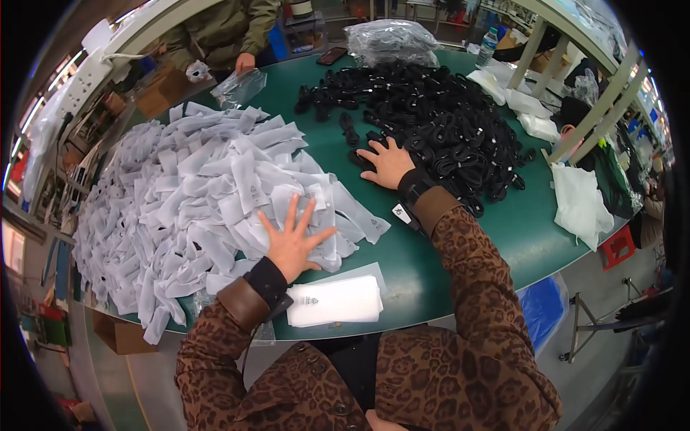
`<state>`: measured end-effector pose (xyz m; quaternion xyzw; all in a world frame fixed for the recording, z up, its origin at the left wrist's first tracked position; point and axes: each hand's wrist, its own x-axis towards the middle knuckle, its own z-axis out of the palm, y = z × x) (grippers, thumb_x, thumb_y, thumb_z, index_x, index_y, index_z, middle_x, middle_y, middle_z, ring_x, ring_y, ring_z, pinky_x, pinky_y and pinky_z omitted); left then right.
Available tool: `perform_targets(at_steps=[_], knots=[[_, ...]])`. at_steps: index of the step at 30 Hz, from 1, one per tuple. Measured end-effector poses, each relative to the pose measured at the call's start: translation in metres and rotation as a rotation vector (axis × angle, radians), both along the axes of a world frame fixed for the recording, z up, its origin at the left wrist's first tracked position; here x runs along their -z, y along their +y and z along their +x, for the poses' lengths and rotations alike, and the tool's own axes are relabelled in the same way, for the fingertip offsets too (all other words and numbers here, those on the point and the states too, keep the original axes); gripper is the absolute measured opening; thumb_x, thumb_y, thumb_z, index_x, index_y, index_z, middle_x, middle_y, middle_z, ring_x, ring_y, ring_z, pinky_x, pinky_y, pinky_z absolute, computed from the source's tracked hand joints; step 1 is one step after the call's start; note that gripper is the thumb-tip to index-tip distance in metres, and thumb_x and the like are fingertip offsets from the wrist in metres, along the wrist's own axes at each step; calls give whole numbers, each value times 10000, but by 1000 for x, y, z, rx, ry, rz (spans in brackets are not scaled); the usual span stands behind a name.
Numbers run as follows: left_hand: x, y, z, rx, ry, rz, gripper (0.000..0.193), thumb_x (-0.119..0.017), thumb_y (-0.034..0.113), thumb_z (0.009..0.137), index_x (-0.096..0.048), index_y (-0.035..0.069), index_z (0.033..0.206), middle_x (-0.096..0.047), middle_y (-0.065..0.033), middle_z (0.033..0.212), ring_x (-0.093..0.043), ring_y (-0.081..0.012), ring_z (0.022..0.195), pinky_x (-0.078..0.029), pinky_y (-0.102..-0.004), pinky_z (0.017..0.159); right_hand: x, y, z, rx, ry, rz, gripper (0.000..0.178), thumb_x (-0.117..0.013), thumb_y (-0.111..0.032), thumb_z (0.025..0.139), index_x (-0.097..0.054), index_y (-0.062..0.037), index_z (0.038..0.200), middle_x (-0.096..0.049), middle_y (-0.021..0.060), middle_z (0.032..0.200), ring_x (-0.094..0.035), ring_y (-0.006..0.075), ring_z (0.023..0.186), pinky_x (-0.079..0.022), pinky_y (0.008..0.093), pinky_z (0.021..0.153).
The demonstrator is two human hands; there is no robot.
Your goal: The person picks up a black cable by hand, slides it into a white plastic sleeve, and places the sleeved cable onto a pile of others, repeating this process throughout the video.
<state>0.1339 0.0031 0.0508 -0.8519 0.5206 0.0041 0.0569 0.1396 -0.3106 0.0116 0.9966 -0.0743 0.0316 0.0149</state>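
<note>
Hands on green surface [402,258], both open, grasping nothing. Left hand [293,241] spread flat on heap of white pouches [194,194], fingers splayed. Right hand [388,164] resting palm-down at near edge of black cable pile [438,115], touching it. Small stack of white pouches [336,300] near left wrist.

Under the left hand [291,243] lay a heap of thin, translucent white plastic sleeves [194,194], soft and faintly glossy. By the right hand [388,162] the black cables [438,122] looked rubbery and matt. Beneath both, the green tabletop [402,251] was smooth, dull.
</note>
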Motion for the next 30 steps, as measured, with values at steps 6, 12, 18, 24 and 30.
perform_targets(at_steps=[6, 12, 18, 24, 30], knots=[[25, -10, 52, -19, -81, 20, 872, -862, 449, 600, -486, 448, 1388, -95, -106, 1639, 20, -383, 1509, -168, -893, 877, 4, -9, -53, -118, -75, -3, 640, -653, -534, 850, -496, -290, 1420, -441, 61, 1486, -353, 421, 1366, -434, 611, 986], [29, -23, 94, -122, -57, 63, 810, -831, 454, 687, -458, 451, 1406, -86, -100, 1639, 56, -372, 1507, -194, -898, 862, -3, -6, -96, -174, -84, -37, 657, -684, -475, 839, -476, -272, 1428, -448, 49, 1484, -372, 410, 1365, -439, 574, 1003], [-1, -5, 81, -118, 63, 19, 773, -800, 359, 766, -425, 400, 1441, -116, -114, 1625, -49, -394, 1495, -273, -812, 952, -9, -5, -117, -212, -83, 17, 675, -730, -389, 807, -485, -240, 1418, -484, 19, 1466, -371, 368, 1380, -373, 604, 1045], [-26, 88, 10, -25, 134, -329, 615, -788, 242, 775, -555, 181, 1341, -423, -172, 1420, -421, -423, 1299, -410, -519, 1034, -6, 13, -130, -266, -169, -93, 638, -711, -232, 795, -508, -168, 1396, -572, 38, 1326, -402, 338, 1362, -323, 620, 1074], [-1, 182, -73, -357, 116, -374, 372, -764, 197, 781, -618, 89, 1106, -536, -111, 1072, -523, -350, 991, -437, -456, 826, -3, 36, -159, -372, -315, -100, 579, -631, -40, 720, -573, -80, 1295, -586, 87, 972, -500, 322, 1220, -303, 583, 1089]])
